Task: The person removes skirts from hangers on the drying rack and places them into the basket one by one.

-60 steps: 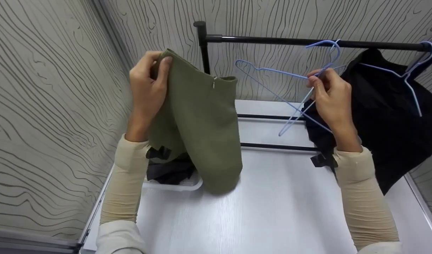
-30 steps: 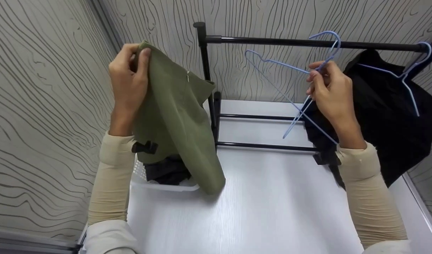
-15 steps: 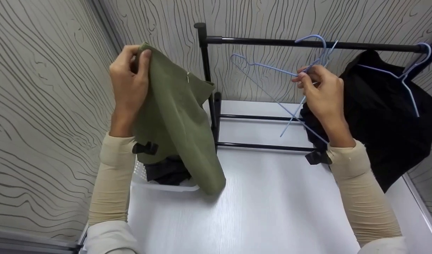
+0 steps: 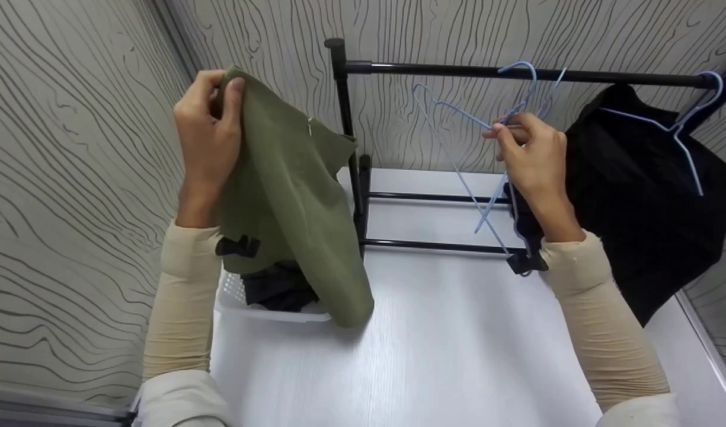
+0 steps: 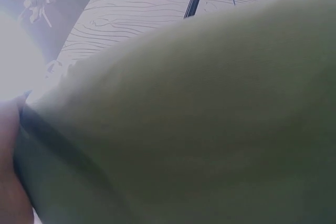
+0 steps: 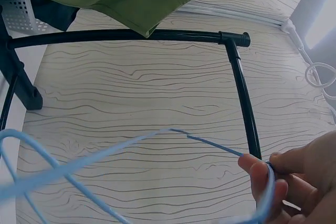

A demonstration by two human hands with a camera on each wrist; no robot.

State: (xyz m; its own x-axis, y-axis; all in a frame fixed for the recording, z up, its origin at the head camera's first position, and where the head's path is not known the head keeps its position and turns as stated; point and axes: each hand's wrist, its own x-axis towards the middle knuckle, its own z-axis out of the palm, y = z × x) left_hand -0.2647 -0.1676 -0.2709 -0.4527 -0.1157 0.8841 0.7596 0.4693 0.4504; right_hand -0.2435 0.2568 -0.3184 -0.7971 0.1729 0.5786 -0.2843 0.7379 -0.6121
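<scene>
My left hand [image 4: 211,136] pinches the waist edge of an olive-green skirt [image 4: 291,196], which hangs down in folds and shows a short zip near its top. In the left wrist view the skirt [image 5: 184,103] fills most of the frame. My right hand [image 4: 534,160] pinches a blue hanger [image 4: 460,111] just below its hook, level with the black rail [image 4: 428,70]. Whether that hook touches the rail I cannot tell. Behind the right hand, a second blue hanger [image 4: 552,95] is partly hidden. The right wrist view shows the held hanger [image 6: 105,153] close up.
A black garment [image 4: 647,237] hangs at the right on another blue hanger [image 4: 677,127]. Under the skirt stands a white basket [image 4: 268,316] with dark cloth [image 4: 280,287] in it. Black lower bars [image 4: 440,245] of the rack cross above the white table [image 4: 386,367].
My left hand has moved left with the skirt, uncovering the rack's left post and more of the basket. The right hand has shifted slightly left and turned the held hanger.
</scene>
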